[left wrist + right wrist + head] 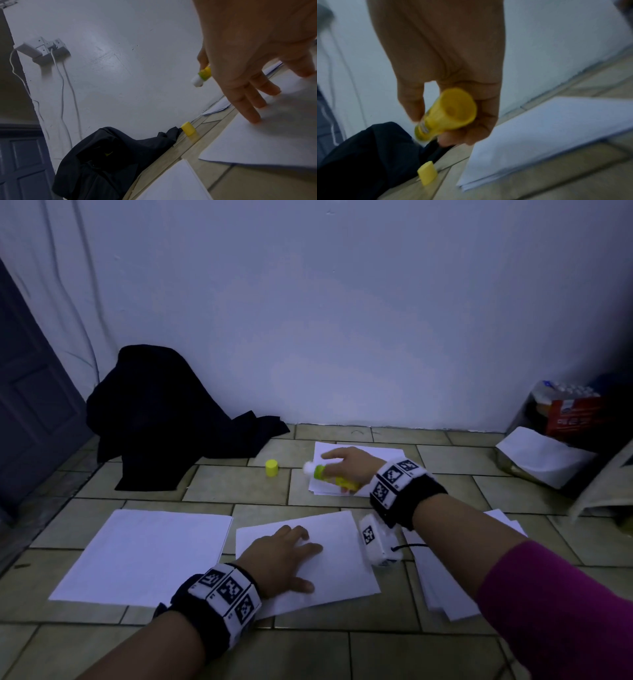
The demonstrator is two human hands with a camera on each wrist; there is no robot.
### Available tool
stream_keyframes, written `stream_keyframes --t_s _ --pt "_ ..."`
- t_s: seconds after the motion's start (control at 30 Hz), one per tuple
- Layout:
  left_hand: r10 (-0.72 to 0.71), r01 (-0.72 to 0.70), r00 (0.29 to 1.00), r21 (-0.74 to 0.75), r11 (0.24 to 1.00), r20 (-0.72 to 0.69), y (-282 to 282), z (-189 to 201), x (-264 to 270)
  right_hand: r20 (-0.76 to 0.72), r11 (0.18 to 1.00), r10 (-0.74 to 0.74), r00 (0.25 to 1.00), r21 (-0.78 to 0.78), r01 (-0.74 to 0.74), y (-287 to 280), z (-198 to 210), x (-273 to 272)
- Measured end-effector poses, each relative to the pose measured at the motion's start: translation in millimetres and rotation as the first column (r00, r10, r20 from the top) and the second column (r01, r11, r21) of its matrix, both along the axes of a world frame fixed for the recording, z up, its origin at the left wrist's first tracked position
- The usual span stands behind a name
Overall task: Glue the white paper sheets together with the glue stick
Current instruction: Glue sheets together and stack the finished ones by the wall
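Head: left hand (284, 559) flat, fingers spread, pinning middle sheet (342, 546) to floor; right hand (349, 465) grasps uncapped glue stick (329, 475) above far stack (363, 448), just right of yellow cap (272, 468)

Left wrist: white glue tip right of cap, above floor

Right wrist: fingers wrap barrel

Step, judged: carrying stick to pinned sheet; next, stroke glue along it

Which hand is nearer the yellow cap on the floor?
Right. The right hand, holding the glue stick, is just beside the yellow cap; the left hand presses a paper sheet farther back.
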State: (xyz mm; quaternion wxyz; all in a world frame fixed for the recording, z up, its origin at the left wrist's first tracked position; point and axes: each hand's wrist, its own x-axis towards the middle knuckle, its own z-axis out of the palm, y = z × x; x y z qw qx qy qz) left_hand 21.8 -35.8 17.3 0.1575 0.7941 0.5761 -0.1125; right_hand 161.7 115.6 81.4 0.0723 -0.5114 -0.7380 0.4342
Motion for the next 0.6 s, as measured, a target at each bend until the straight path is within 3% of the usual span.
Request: stream_keyframes --t_s 0.07,0.2,0.6 --pt "-0.001 0.001 1.000 -0.005 1.000 -0.016 2.8 -1.2 -0.3 0.058 0.995 -0.067 0.996 0.073 0.062 2.1 0.5 16.7" --pt "0.002 -0.002 1.000 0.001 1.000 -0.031 6.5 -1.8 1.1 0.023 0.958 -0.169 0.985 0.241 0.158 -7.8 -2.5 35.1" --pt "-0.021 0.027 0.992 0.048 0.998 -0.124 6.1 -2.1 3.6 0.292 0.926 0.076 0.954 0.335 -0.176 -39.7 -18.8 22.2"
